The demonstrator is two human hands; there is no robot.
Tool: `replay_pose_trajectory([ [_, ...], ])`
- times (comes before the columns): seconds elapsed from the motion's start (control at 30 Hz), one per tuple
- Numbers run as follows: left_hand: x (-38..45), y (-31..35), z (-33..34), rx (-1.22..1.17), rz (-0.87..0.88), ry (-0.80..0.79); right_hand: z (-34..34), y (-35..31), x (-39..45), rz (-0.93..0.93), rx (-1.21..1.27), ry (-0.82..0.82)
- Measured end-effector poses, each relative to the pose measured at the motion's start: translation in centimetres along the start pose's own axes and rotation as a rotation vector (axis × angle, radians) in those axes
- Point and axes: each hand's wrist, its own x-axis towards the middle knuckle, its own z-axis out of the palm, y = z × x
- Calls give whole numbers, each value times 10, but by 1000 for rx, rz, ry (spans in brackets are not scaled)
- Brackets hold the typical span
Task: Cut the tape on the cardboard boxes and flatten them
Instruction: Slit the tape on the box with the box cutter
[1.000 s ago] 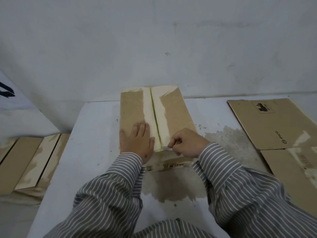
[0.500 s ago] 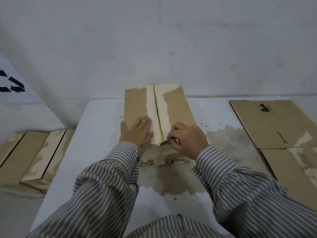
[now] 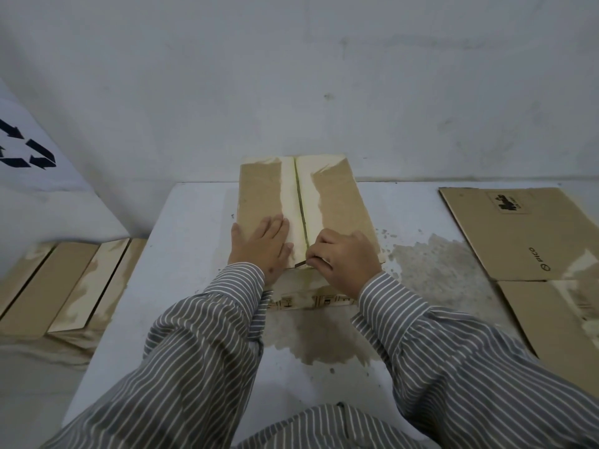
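the cardboard box point(image 3: 301, 215) sits upright on the white surface point(image 3: 194, 254), pushed back near the wall, its taped seam point(image 3: 300, 205) running down the middle of the top. the left hand point(image 3: 261, 246) lies flat, fingers straight, pressing the left flap. the right hand point(image 3: 345, 260) is curled round a small blade point(image 3: 300, 263) (only the tip shows) at the seam's near end. flattened cardboard point(image 3: 518, 234) lies to the right, more boxes point(image 3: 64, 286) lower left.

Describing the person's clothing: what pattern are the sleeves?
Grey sleeves with thin white stripes, head view.
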Motion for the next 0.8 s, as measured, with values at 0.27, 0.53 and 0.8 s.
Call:
replay_pose_trajectory([
  [0.27,0,-1,2,-25,5,15,-23,14,4,-41,-161,-274],
  [0.53,-1,-2,2,-32,9,29,-43,31,1,26,-216,-444],
  [0.8,0,-1,2,-43,-2,36,-33,50,10,467,112,-367],
])
